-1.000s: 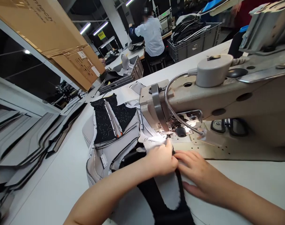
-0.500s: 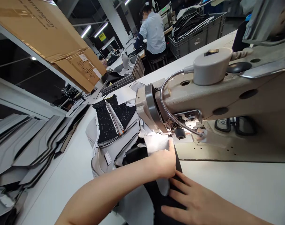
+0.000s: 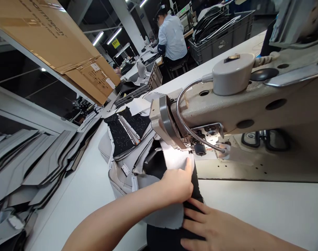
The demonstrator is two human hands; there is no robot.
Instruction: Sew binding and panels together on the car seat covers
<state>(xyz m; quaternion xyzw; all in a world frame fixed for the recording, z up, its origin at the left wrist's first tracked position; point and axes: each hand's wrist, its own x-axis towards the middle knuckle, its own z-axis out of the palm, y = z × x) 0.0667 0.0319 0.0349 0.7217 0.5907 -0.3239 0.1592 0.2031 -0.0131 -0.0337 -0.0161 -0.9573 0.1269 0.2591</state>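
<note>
Under the lit needle area of the sewing machine (image 3: 201, 150) lies a light grey fabric piece (image 3: 174, 158) on top of black material (image 3: 197, 190). My left hand (image 3: 178, 184) is closed on this fabric, its index finger stretched along the edge close to the presser foot. The thumb and undersides of the other fingers are hidden. Behind it, my right hand (image 3: 208, 225) lies open on the black material, fingers spread. A rounded grey panel (image 3: 166, 216) shows below my left forearm. To the left of the needle, the sewn grey and black pieces (image 3: 125, 136) are bunched on the white table (image 3: 96, 195).
Stacked grey panels (image 3: 44, 160) line the left side. A cardboard box (image 3: 57, 42) stands at upper left. Beyond the table are grey crates (image 3: 221, 43) with fabric parts and a seated person (image 3: 172, 38). A flexible lamp cable (image 3: 183, 115) curves beside the machine head.
The fabric has shifted and turned at the needle, and the rounded grey panel now shows more beneath my left arm. Both hands have moved slightly left and down in view.
</note>
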